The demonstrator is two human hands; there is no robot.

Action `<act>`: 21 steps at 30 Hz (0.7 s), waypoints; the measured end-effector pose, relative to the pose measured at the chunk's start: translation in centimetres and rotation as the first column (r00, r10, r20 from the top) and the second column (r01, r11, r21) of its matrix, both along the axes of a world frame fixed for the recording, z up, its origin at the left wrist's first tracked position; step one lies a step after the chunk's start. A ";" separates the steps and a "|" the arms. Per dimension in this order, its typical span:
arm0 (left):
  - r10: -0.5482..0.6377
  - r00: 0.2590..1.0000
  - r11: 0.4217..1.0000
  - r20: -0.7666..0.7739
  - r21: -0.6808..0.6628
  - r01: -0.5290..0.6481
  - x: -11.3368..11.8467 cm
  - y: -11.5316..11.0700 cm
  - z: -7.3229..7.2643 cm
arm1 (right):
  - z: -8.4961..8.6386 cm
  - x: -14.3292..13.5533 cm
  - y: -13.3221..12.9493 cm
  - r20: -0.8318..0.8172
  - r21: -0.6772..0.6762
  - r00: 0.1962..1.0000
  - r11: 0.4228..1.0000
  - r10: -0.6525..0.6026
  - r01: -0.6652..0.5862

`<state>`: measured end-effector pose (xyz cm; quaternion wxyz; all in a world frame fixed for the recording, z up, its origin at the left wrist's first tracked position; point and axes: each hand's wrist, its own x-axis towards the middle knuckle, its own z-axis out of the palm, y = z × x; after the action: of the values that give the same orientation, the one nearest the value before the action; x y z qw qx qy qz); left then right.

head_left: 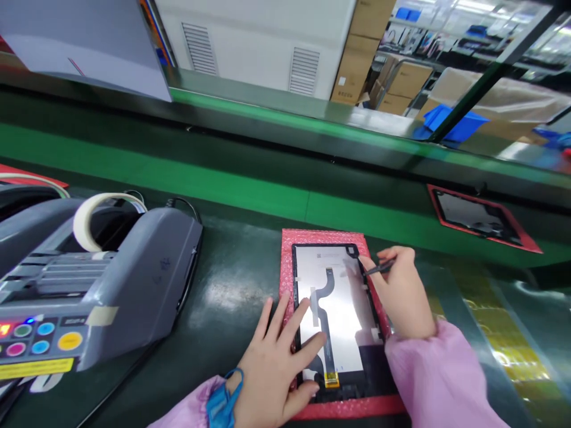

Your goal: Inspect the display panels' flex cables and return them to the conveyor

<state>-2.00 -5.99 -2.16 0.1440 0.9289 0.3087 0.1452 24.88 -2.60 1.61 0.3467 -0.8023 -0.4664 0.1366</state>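
Tablet panel (339, 309) face-down on pink foam pad (352, 407), near centre of bench. Left hand (272, 362) flat, fingers spread, pressing near-left edge. Right hand (401, 291) pinching tweezers (379, 268) at far-right corner. Advisable: steady downward pressure, light tip contact, clear of flex cable (325, 315).

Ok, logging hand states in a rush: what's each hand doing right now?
Left hand: open, fingers spread flat on the tablet panel.
Right hand: closed on dark tweezers.
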 end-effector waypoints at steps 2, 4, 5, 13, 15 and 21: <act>-0.019 1.000 1.000 0.017 -0.001 0.019 0.0 0.2 -0.3 | -0.4 1.2 -1.7 -0.108 -0.086 0.994 0.996 0.007 -0.017; -0.034 0.999 0.999 0.025 0.006 0.034 -0.1 0.3 -0.5 | -0.9 1.6 -3.0 -0.233 -0.142 0.972 0.988 0.029 -0.064; -0.035 0.999 0.999 0.029 0.011 0.035 -0.2 0.4 -0.6 | -1.1 1.5 -3.3 -0.282 -0.147 0.959 0.986 0.028 -0.072; -0.087 0.995 0.992 0.048 0.096 0.082 -0.9 0.7 -1.2 | -0.5 -1.5 -2.3 -0.537 -0.021 0.843 0.998 0.035 -0.055; -0.067 0.995 0.990 0.076 0.130 0.057 -1.1 1.1 -1.4 | 0.3 -1.9 -1.4 -0.574 0.054 0.816 0.997 0.071 -0.049; 0.115 0.968 0.959 0.222 0.230 -0.167 -1.5 3.1 -5.3 | 3.4 -1.3 7.9 -0.571 0.390 0.757 0.916 0.318 -0.090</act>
<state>-3.52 -2.92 -7.44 0.0476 0.8951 0.3372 0.2879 23.62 5.29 4.98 0.5967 -0.5827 -0.4273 0.3491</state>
